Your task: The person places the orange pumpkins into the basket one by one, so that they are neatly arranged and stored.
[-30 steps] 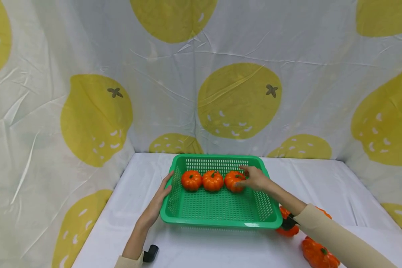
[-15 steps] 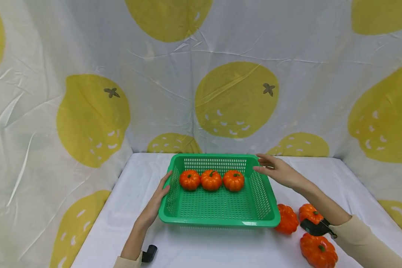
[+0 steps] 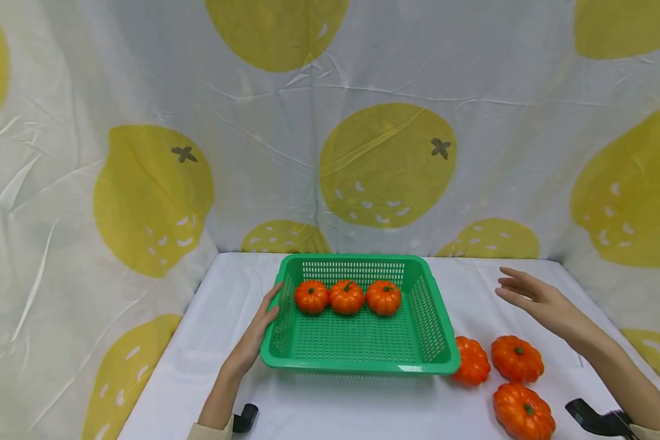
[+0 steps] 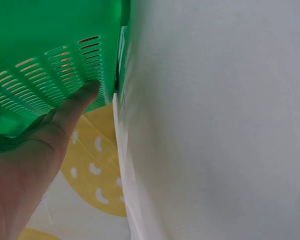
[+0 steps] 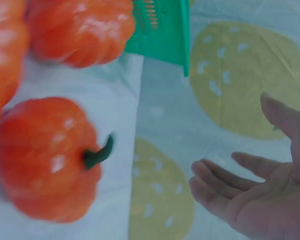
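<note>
My left hand [image 3: 255, 330] rests at the left side of a green plastic basket [image 3: 357, 365], fingers straight along its rim. In the left wrist view the thumb [image 4: 72, 110] lies straight against the basket's slotted outer wall. Inside, three small orange pumpkins stand in a row along the back: a left one [image 3: 311, 298], a middle one [image 3: 346, 298] and a right one [image 3: 384, 299]. My right hand [image 3: 544, 305] is raised to the right of the basket, fingers loosely extended, holding nothing. Nearest to it on the table is an orange pumpkin [image 3: 517, 359] with a green stem.
Two more pumpkins lie right of the basket, one against its corner [image 3: 470, 362] and one nearer the front [image 3: 524, 410]. A white cloth covers the table [image 3: 352, 409]. Lemon-print curtains [image 3: 275, 153] surround the back and sides.
My right hand has left the rightmost pumpkin in the basket, fingers opened, and moved right past the rim to above the loose pumpkins. The left hand has stayed at the basket.
</note>
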`<move>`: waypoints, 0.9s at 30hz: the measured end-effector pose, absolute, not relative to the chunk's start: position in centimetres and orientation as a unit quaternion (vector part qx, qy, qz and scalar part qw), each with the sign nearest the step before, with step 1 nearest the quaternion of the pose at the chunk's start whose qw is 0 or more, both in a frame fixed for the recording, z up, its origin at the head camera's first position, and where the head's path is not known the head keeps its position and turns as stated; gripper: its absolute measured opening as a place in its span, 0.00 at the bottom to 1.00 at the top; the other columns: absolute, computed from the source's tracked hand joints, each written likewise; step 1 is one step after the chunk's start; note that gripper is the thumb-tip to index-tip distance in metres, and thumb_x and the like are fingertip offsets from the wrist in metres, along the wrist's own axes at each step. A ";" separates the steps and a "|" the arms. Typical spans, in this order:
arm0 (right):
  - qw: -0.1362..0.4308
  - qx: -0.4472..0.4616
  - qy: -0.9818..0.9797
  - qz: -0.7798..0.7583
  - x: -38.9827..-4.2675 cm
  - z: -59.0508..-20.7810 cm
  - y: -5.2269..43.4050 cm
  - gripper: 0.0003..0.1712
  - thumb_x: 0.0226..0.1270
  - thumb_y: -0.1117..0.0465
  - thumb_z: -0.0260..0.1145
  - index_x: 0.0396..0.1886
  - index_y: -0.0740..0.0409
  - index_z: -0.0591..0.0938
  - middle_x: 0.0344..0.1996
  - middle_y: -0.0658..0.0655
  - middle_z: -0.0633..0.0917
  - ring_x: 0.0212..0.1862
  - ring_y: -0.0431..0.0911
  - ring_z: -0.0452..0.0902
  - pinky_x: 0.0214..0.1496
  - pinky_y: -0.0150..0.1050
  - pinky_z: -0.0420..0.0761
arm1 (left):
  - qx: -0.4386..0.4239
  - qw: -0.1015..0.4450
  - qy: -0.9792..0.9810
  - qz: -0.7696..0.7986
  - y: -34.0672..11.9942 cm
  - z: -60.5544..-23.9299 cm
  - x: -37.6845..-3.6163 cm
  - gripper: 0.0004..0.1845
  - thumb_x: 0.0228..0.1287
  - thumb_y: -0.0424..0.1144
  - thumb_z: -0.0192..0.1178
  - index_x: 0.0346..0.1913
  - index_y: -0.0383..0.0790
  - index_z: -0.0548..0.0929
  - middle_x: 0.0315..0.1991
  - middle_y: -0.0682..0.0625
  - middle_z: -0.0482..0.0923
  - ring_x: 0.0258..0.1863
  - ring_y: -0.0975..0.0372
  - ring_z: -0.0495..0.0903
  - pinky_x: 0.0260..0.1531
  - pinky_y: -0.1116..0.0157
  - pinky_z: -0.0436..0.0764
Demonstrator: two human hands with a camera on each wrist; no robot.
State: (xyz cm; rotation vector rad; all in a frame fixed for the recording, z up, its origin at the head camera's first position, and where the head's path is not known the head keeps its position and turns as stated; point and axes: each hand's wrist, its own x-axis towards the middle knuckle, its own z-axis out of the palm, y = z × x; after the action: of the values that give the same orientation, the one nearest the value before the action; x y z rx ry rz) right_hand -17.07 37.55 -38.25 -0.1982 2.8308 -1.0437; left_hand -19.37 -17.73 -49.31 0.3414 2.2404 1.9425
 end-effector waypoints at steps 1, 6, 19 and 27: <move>0.061 -0.061 0.935 -0.343 -16.7 -38.7 38.2 0.42 0.83 0.46 0.54 0.83 0.64 0.52 0.72 0.78 0.68 0.67 0.66 0.74 0.55 0.75 0.76 | 0.114 0.078 0.748 0.649 -17.7 -49.3 -19.4 0.29 0.85 0.52 0.35 0.84 0.65 0.47 0.86 0.51 0.39 0.85 0.47 0.37 0.78 0.32 0.38; 0.065 -0.059 0.935 -0.343 -14.9 -41.2 40.9 0.41 0.82 0.49 0.56 0.84 0.59 0.53 0.70 0.61 0.77 0.53 0.15 0.69 0.55 0.63 0.83 | 0.112 0.079 0.747 0.651 -17.6 -49.1 -19.5 0.29 0.85 0.52 0.36 0.83 0.66 0.48 0.86 0.51 0.39 0.85 0.47 0.38 0.77 0.32 0.40; 0.097 -0.067 0.923 -0.367 -11.5 -46.6 43.6 0.40 0.79 0.54 0.62 0.83 0.55 0.58 0.57 0.10 0.63 0.53 0.07 0.56 0.48 0.36 0.84 | 0.115 0.078 0.748 0.649 -17.8 -48.8 -19.7 0.29 0.85 0.52 0.35 0.83 0.66 0.47 0.86 0.51 0.39 0.85 0.47 0.37 0.78 0.33 0.40; 0.141 -0.013 0.929 -0.343 -11.6 -47.6 42.5 0.47 0.76 0.49 0.64 0.80 0.71 0.54 0.74 0.79 0.64 0.66 0.68 0.74 0.56 0.65 0.82 | 0.109 0.081 0.746 0.652 -17.8 -49.4 -19.5 0.29 0.85 0.53 0.35 0.83 0.66 0.47 0.86 0.51 0.38 0.85 0.46 0.37 0.77 0.32 0.40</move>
State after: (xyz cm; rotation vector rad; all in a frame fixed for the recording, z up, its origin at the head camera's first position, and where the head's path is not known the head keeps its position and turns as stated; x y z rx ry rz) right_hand -11.61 42.54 -47.65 -0.0366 2.6808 -0.9909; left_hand -19.46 -17.76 -49.41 0.3268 2.2308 1.9481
